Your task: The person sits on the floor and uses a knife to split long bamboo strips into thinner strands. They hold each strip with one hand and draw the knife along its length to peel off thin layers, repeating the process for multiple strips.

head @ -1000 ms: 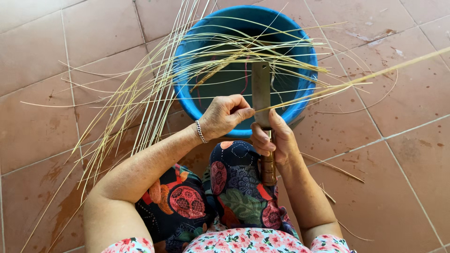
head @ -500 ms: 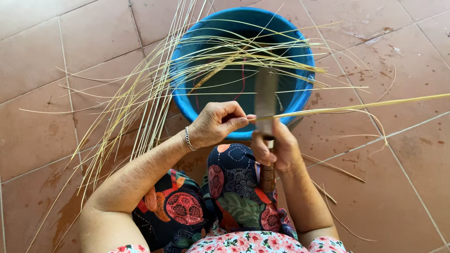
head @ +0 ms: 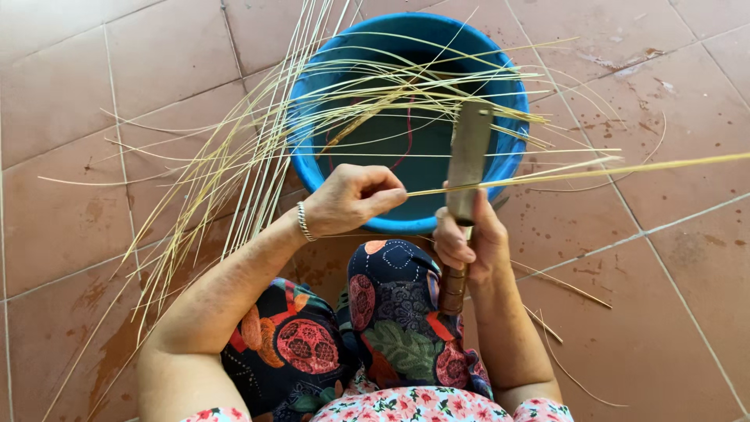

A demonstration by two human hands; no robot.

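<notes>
On my left, a spread of pale reed strips [head: 234, 156] fans across the terracotta floor tiles [head: 94, 94], its upper ends crossing the blue plastic tub [head: 308, 168]. Inside the tub I see dark water, more strips laid over the rim, and a thin red strand [head: 408, 141]. My left hand [head: 351, 199], bracelet [head: 304, 221] at the wrist, pinches one long strip [head: 594, 168] closed between thumb and fingers. My right hand [head: 467, 238] is clenched around the wooden handle of a broad-bladed knife [head: 469, 164], blade upright against that strip, just before the tub.
</notes>
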